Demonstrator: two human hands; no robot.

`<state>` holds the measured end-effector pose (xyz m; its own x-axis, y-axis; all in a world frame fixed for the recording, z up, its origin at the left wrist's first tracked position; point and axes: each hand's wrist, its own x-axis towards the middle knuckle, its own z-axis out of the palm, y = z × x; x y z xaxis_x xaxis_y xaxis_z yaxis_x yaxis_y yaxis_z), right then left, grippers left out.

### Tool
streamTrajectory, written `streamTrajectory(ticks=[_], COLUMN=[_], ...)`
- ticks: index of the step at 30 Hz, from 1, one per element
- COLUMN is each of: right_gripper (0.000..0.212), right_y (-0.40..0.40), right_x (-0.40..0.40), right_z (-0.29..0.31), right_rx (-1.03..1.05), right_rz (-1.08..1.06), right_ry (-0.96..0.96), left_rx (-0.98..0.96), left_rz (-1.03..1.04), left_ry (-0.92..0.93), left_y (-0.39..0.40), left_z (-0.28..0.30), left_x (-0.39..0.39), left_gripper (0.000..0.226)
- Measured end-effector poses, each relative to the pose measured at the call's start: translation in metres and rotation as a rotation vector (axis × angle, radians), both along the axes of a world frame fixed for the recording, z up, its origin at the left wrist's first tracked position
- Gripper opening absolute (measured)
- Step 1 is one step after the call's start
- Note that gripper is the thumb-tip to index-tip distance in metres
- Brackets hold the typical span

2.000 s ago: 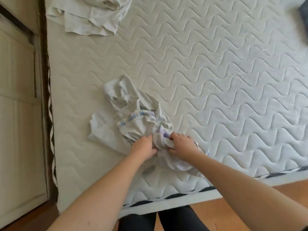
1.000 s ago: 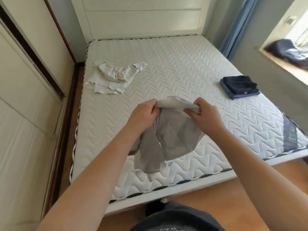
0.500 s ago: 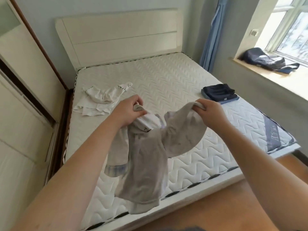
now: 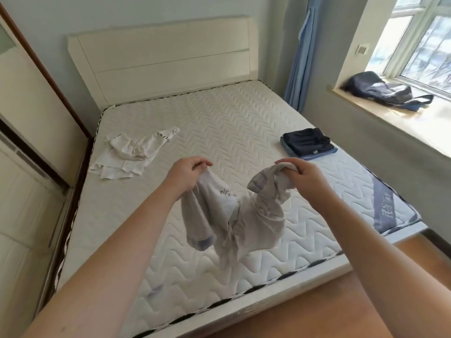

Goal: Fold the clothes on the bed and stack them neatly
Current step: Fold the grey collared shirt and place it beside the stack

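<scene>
A light grey garment (image 4: pixel 246 215) with bluish cuffs hangs crumpled in the air above the near part of the mattress (image 4: pixel 219 132). My left hand (image 4: pixel 185 174) pinches its left top edge and my right hand (image 4: pixel 302 176) grips its right top edge, a short gap between them. A heap of unfolded white clothes (image 4: pixel 129 154) lies at the left side of the mattress. A folded stack of dark navy clothes (image 4: pixel 307 142) sits near the right edge.
A white headboard (image 4: pixel 166 59) stands at the far end. A wardrobe (image 4: pixel 26 147) runs close along the bed's left side. A dark bag (image 4: pixel 385 91) lies on the windowsill at right, a blue curtain (image 4: pixel 300 57) beside it. Wooden floor (image 4: pixel 317 311) lies below the foot.
Both hands lifted the grey garment off the mattress and have drawn apart, so it now hangs stretched between them. The view tilted up from the mattress to the whole bed.
</scene>
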<state>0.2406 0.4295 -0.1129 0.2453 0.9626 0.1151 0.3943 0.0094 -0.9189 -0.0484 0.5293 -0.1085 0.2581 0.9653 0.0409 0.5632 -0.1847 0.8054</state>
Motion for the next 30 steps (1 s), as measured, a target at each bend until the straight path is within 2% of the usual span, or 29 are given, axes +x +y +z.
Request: streamTrajectory(ticks=[3, 6, 8, 10, 12, 14, 15, 16, 17, 20, 21, 23, 26, 30], right_gripper=[0.031, 0.04, 0.054, 0.061, 0.065, 0.071, 0.075, 0.077, 0.072, 0.02, 0.014, 0.025, 0.029, 0.029], right_y=[0.016, 0.037, 0.048, 0.056, 0.059, 0.06, 0.061, 0.066, 0.073, 0.105, 0.116, 0.135, 0.157, 0.183], right_x=[0.016, 0.022, 0.018, 0.007, -0.01, -0.032, -0.045, -0.057, -0.068, -0.084, -0.085, -0.081, -0.072, -0.064], right_z=[-0.003, -0.014, -0.021, -0.027, -0.031, -0.037, -0.04, -0.044, -0.049, -0.059, -0.058, -0.053, -0.039, -0.017], right_rx=[-0.041, -0.181, -0.305, -0.333, -0.333, -0.395, -0.433, -0.447, -0.425, -0.343, -0.356, -0.383, -0.333, -0.266], right_rz=[-0.021, 0.011, 0.022, 0.03, 0.131, 0.363, 0.434, 0.434, 0.377, 0.085, 0.023, -0.046, -0.094, -0.096], right_ry=[0.013, -0.027, -0.203, -0.375, -0.249, 0.059, 0.198, 0.253, 0.229, 0.007, 0.018, 0.096, 0.146, 0.211], left_rx=[-0.084, -0.183, -0.216, -0.244, -0.274, -0.262, -0.25, -0.238, -0.232, -0.24, -0.226, -0.161, -0.085, -0.131], left_rz=[0.017, -0.039, -0.061, -0.036, 0.015, 0.059, 0.069, 0.071, 0.069, 0.032, 0.006, -0.062, -0.143, -0.147], left_ry=[-0.155, -0.313, -0.351, -0.429, -0.537, -0.562, -0.558, -0.557, -0.561, -0.591, -0.589, -0.541, -0.47, -0.432], left_y=[0.005, 0.012, 0.019, 0.027, 0.033, 0.041, 0.045, 0.049, 0.054, 0.07, 0.076, 0.09, 0.11, 0.122], left_z=[0.003, 0.005, 0.003, 0.0, -0.005, -0.01, -0.013, -0.014, -0.015, -0.013, -0.013, -0.011, -0.012, -0.033], left_x=[0.016, 0.029, 0.036, 0.044, 0.056, 0.068, 0.074, 0.078, 0.082, 0.079, 0.074, 0.059, 0.032, 0.013], left_gripper=[0.024, 0.03, 0.036, 0.039, 0.04, 0.039, 0.038, 0.037, 0.036, 0.037, 0.037, 0.036, 0.039, 0.036])
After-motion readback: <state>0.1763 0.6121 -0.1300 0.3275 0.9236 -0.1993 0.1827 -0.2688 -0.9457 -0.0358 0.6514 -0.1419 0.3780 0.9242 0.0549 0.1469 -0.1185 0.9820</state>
